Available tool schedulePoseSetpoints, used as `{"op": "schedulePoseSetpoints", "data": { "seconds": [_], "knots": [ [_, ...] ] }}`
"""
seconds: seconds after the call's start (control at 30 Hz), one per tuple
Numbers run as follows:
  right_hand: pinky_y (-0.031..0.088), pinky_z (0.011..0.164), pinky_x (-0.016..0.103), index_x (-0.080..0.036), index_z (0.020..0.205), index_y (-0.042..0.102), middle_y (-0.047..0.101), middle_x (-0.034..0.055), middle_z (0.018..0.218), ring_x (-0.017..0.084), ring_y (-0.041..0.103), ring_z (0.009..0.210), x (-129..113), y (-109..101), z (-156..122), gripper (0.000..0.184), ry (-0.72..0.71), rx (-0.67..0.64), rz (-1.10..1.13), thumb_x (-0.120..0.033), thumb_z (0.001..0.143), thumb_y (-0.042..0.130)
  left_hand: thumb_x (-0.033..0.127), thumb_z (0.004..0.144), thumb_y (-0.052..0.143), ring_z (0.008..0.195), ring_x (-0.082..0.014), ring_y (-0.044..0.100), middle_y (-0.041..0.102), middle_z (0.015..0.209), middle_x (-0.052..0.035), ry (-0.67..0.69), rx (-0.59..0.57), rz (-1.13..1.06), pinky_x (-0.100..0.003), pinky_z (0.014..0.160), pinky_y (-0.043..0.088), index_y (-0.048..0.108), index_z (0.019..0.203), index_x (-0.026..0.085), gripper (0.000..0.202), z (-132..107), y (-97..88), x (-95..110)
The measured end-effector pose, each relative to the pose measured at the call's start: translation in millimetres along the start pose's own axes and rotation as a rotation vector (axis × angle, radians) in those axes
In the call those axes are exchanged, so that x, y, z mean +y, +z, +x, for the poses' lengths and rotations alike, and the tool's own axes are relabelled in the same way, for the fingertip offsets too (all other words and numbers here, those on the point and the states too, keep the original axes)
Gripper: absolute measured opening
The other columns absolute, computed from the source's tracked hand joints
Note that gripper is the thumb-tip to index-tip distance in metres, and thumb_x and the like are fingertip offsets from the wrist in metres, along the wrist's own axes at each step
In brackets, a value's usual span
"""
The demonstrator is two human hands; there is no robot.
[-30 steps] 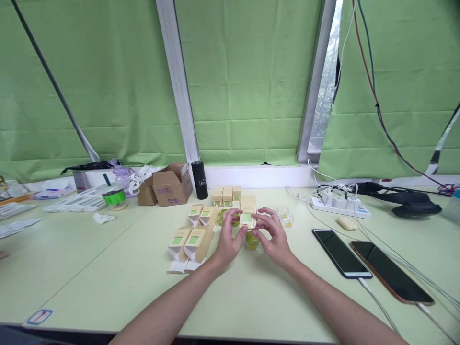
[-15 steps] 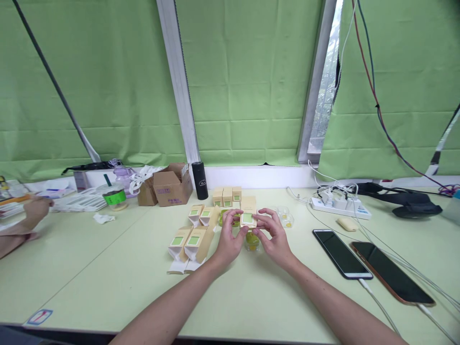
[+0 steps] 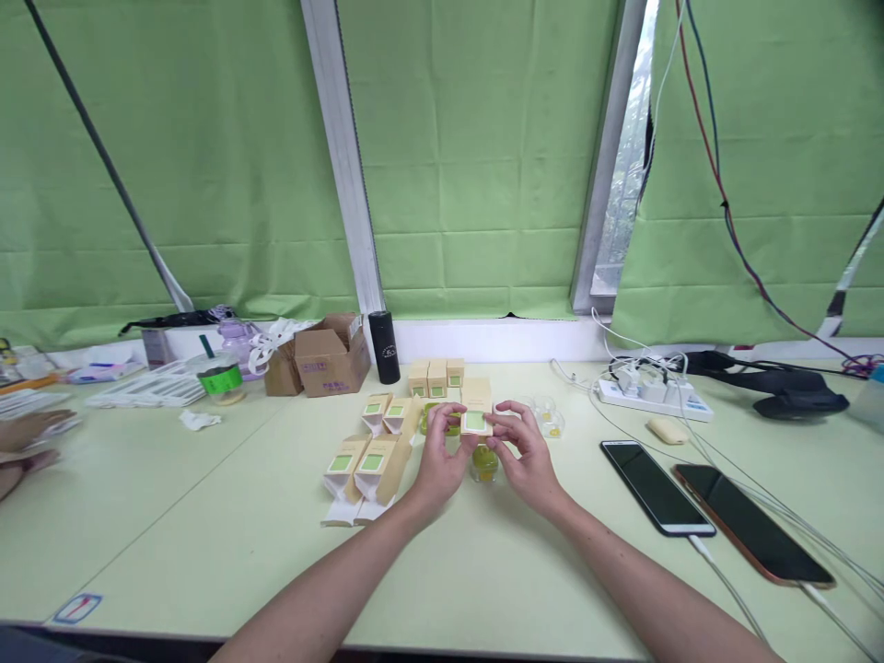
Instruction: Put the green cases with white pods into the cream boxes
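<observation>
Between my two hands is a small tan cardboard box [image 3: 476, 405] with a light green label. My left hand [image 3: 442, 453] grips its left side with curled fingers and thumb. On the other side, the fingertips of my right hand [image 3: 526, 451] pinch the box. Just below it sits a small clear container with yellow-green contents [image 3: 484, 464] on the table. To the left lie several similar boxes [image 3: 375, 458] with white flaps showing at their near ends. Three more boxes [image 3: 436, 378] stand behind. Green items [image 3: 426, 419] are partly hidden behind my left hand.
Clear plastic containers [image 3: 551, 419] lie right of my hands. Two phones [image 3: 656, 488] with cables and a power strip [image 3: 655, 398] are further right. A black bottle [image 3: 384, 347], a brown carton [image 3: 332, 357] and a lidded cup [image 3: 221, 376] stand at back left. Another person's hand [image 3: 31, 428] is at far left.
My hands and the box stay nearly in place, the box shifting only slightly. At far left, the other person's hand has moved down and left.
</observation>
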State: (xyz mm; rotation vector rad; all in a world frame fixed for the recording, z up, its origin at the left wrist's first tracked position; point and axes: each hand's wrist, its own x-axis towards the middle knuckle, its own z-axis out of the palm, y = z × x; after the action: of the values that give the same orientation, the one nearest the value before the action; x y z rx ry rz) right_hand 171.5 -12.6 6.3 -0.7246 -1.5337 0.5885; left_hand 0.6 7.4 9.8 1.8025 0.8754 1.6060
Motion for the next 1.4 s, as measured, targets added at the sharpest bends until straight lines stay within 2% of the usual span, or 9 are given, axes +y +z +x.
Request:
{"op": "schedulePoseSetpoints", "data": {
  "seconds": [0.2,0.33,0.43,0.57,0.7,0.93,1.1,1.23,1.4],
  "knots": [
    [0.062,0.094,0.044,-0.033,0.128,0.069,0.046,0.0096,0.137,0.017,0.070,0.092,1.4,0.3,-0.1,0.029,0.014,-0.012,-0.011,-0.039,0.100,0.062,0.035,0.092,0.072,0.114,-0.0220,0.059,0.052,0.128,-0.0072,0.019,0.022,0.052,-0.038,0.103,0.048,0.056,0.123,0.028,0.035,-0.3,-0.6,-1.0],
    [0.057,0.104,0.045,-0.034,0.133,0.066,0.042,0.0104,0.147,0.023,0.065,0.116,3.3,1.4,0.1,0.034,0.027,-0.039,-0.017,-0.041,0.101,0.061,0.031,0.092,0.072,0.117,-0.0223,0.058,0.052,0.129,-0.0071,0.041,0.062,0.107,-0.039,0.105,0.048,0.056,0.123,0.028,0.035,0.5,-0.6,-2.0],
    [0.054,0.110,0.045,-0.034,0.137,0.064,0.040,0.0103,0.155,0.029,0.046,0.145,4.3,2.6,0.7,0.037,0.019,-0.060,-0.027,-0.042,0.101,0.060,0.030,0.093,0.069,0.127,-0.0240,0.054,0.050,0.132,-0.0078,0.086,0.073,0.156,-0.042,0.111,0.046,0.055,0.126,0.029,0.036,-0.1,-1.1,0.5],
    [0.041,0.121,0.052,-0.035,0.140,0.062,0.046,0.0086,0.157,0.029,0.025,0.158,3.0,3.0,0.6,0.039,0.005,-0.096,-0.077,-0.042,0.102,0.058,0.030,0.096,0.065,0.137,-0.0266,0.048,0.047,0.140,-0.0094,0.118,0.066,0.254,-0.046,0.117,0.041,0.053,0.133,0.030,0.039,-2.2,-3.3,5.9],
    [0.031,0.126,0.056,-0.033,0.140,0.062,0.046,0.0090,0.159,0.030,0.026,0.158,-0.9,3.4,-2.1,0.039,0.007,-0.117,-0.128,-0.041,0.102,0.056,0.032,0.097,0.063,0.139,-0.0276,0.047,0.046,0.142,-0.0107,0.138,0.056,0.318,-0.048,0.116,0.043,0.052,0.136,0.030,0.041,-3.1,-5.4,8.4],
    [0.038,0.123,0.052,-0.035,0.148,0.053,0.033,0.0074,0.168,0.029,0.037,0.153,-7.3,5.2,-6.7,0.045,-0.073,-0.143,-0.203,-0.038,0.103,0.054,0.035,0.098,0.061,0.136,-0.0282,0.050,0.051,0.140,-0.0117,0.140,0.101,0.339,-0.049,0.114,0.044,0.050,0.138,0.028,0.041,-1.4,-6.3,9.0],
    [0.036,0.123,0.055,-0.035,0.154,0.042,0.041,0.0072,0.164,0.028,0.036,0.153,-13.1,5.7,-5.2,0.051,-0.179,-0.145,-0.241,-0.033,0.104,0.052,0.039,0.097,0.062,0.123,-0.0276,0.058,0.056,0.131,-0.0123,0.110,0.159,0.333,-0.047,0.106,0.049,0.052,0.134,0.026,0.040,2.4,-8.3,6.2],
    [0.034,0.123,0.058,-0.034,0.151,0.045,0.048,0.0059,0.159,0.029,0.038,0.148,-13.2,5.3,-4.8,0.048,-0.221,-0.153,-0.268,-0.030,0.103,0.050,0.046,0.093,0.067,0.111,-0.0281,0.061,0.062,0.120,-0.0120,0.067,0.175,0.345,-0.045,0.097,0.051,0.057,0.124,0.023,0.041,6.1,-10.3,7.8],
    [0.039,0.120,0.057,-0.033,0.147,0.050,0.058,0.0053,0.150,0.029,0.041,0.142,-13.4,4.6,-4.7,0.043,-0.221,-0.183,-0.269,-0.027,0.104,0.046,0.051,0.090,0.068,0.102,-0.0258,0.061,0.065,0.109,-0.0099,-0.011,0.160,0.303,-0.039,0.090,0.049,0.060,0.111,0.020,0.039,9.2,-11.8,12.5]
  ]
}}
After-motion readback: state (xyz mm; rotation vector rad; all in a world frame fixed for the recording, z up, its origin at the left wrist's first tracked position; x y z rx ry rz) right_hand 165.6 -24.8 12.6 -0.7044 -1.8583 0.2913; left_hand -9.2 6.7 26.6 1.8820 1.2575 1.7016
